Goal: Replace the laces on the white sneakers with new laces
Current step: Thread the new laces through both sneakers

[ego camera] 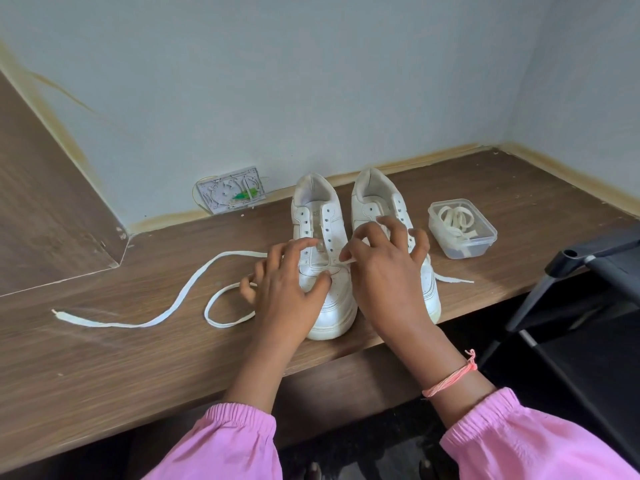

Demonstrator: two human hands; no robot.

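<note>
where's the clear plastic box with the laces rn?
Head view, right side: the clear plastic box sits on the wooden desk just right of the right-hand sneaker, lid off, coiled laces inside, clear of both hands.

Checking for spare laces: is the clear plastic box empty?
No, the clear plastic box right of the sneakers holds coiled white laces.

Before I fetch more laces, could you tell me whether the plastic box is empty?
Not empty: the lidless plastic box holds coiled white laces.

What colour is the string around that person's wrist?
The wrist string is pinkish orange, seen in the head view.
</note>
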